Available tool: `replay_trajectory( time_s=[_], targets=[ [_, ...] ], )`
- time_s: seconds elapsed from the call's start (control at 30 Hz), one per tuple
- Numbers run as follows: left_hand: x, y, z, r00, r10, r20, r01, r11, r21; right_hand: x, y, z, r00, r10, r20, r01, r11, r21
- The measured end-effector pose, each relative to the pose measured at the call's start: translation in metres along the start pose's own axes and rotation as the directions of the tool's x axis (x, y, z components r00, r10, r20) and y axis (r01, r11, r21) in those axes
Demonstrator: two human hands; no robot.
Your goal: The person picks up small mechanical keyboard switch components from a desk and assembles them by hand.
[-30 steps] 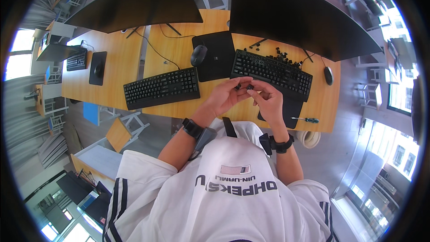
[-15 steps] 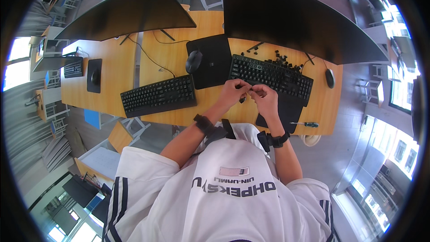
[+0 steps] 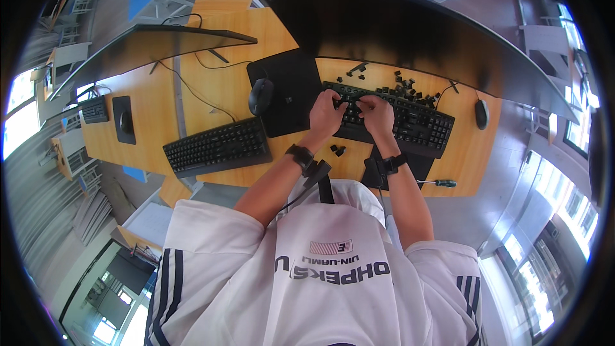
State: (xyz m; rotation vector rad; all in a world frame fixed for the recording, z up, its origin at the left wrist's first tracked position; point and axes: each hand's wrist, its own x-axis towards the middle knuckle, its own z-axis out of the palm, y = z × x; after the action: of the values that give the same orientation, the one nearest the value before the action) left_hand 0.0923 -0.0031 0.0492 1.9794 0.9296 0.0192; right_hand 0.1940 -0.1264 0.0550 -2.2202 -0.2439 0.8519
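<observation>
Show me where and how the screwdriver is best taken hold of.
Probably by its thick green handle, with the right hand coming down from above: the screwdriver lies flat near the desk's front edge, handle pointing right over bare wood, thin shaft pointing left toward the right forearm.

wide black monitor (image 3: pixel 410 32) beyond the fingers (image 3: pixel 371 100), mouse (image 3: pixel 260 97) over dark pad's (image 3: pixel 291 78) edge left of them, spare-looking keyboard (image 3: pixel 218 147) farther left, second mouse (image 3: pixel 482 115) well right
</observation>
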Motion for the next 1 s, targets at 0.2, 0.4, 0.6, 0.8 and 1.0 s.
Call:
replay_trajectory(
  time_s=[0.2,0.4,0.6,0.8,1.0],
  targets=[
    [0.014,-0.002,0.019,0.977,0.153,-0.148,-0.122,0.972,0.201,0.019,0.005,0.011,1.0,0.0,0.028,0.003,0.992,-0.126],
    [0.019,-0.003,0.022,0.975,0.143,-0.172,-0.104,0.971,0.215,0.02,-0.012,0.002,0.997,0.003,0.08,0.015,0.973,-0.23],
    [0.017,-0.003,0.023,0.968,0.166,-0.186,-0.129,0.972,0.197,0.015,-0.008,0.004,0.99,-0.14,0.0,0.128,0.905,-0.405],
    [0.016,-0.001,0.022,0.979,0.117,-0.166,-0.08,0.973,0.215,0.015,0.006,0.006,0.999,-0.035,-0.024,0.027,0.958,-0.284],
    [0.015,-0.006,0.02,0.969,0.157,-0.192,-0.121,0.975,0.188,0.017,0.009,0.004,0.958,-0.286,-0.008,0.27,0.915,-0.299]
  ],
)
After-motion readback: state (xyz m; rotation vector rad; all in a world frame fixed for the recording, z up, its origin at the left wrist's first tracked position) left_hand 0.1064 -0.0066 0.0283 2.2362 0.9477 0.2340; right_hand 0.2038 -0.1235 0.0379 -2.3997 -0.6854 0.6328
